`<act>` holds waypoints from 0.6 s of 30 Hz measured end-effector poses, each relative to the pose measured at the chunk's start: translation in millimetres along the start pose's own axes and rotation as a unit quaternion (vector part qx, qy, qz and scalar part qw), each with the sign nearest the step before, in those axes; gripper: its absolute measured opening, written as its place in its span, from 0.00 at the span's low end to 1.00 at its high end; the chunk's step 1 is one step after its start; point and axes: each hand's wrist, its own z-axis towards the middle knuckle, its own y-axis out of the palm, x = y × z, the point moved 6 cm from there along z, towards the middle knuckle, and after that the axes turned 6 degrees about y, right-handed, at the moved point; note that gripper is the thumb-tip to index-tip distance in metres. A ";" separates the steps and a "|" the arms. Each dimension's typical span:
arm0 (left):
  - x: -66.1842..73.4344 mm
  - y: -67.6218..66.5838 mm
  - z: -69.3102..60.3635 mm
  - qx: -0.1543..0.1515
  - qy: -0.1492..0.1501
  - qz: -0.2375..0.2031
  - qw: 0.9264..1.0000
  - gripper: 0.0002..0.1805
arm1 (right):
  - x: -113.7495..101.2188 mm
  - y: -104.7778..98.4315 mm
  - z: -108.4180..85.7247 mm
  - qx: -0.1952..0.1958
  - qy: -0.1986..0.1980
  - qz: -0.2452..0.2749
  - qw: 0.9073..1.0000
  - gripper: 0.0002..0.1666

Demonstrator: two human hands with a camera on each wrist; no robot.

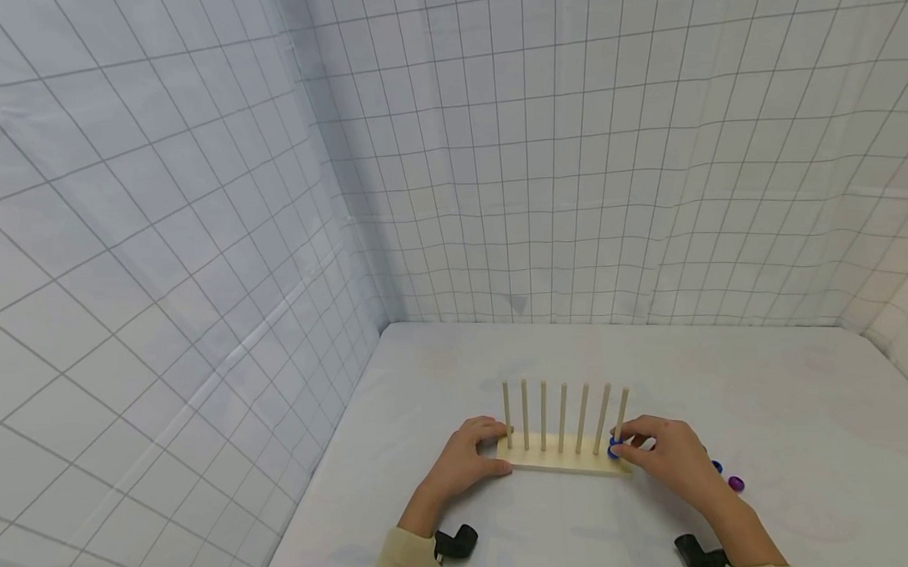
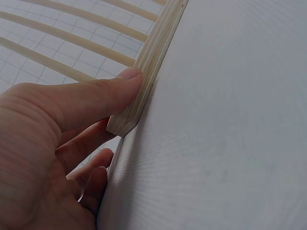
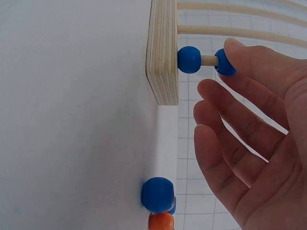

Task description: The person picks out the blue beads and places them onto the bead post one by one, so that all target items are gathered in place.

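A wooden base with several upright pegs stands on the white table. My left hand grips its left end, thumb on the front edge, fingers behind. At the rightmost peg, my right hand pinches a blue bead between thumb and index finger; the peg passes through it. Another blue bead sits at the foot of the same peg, with a short stretch of bare peg between the two. The other fingers of the right hand are loosely bent. The other pegs carry no beads.
Right of the base, behind my right wrist, lie a blue bead and a purple bead. The right wrist view shows a blue bead beside an orange one. Grid-patterned cloth walls surround the table.
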 end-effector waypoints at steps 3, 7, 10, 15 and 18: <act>-1.1 0.3 -0.2 -0.004 -0.005 0.000 1.000 0.33 | -0.8 -0.7 -0.2 0.002 -0.002 0.003 1.000 0.10; -1.7 0.3 0.0 -0.004 0.001 -0.001 1.000 0.32 | -2.5 -1.8 -1.0 -0.002 0.003 0.006 1.000 0.12; -1.8 0.1 0.1 -0.001 0.007 -0.002 1.000 0.32 | -4.5 -4.0 -2.0 -0.005 0.005 0.010 1.000 0.13; -1.6 -0.1 -0.1 -0.001 0.007 -0.008 1.000 0.32 | -7.0 -10.1 -3.7 0.005 -0.016 0.011 1.000 0.13; -1.2 0.0 -0.3 -0.001 0.007 -0.008 1.000 0.33 | -7.2 -13.0 -3.1 0.013 -0.021 0.003 1.000 0.14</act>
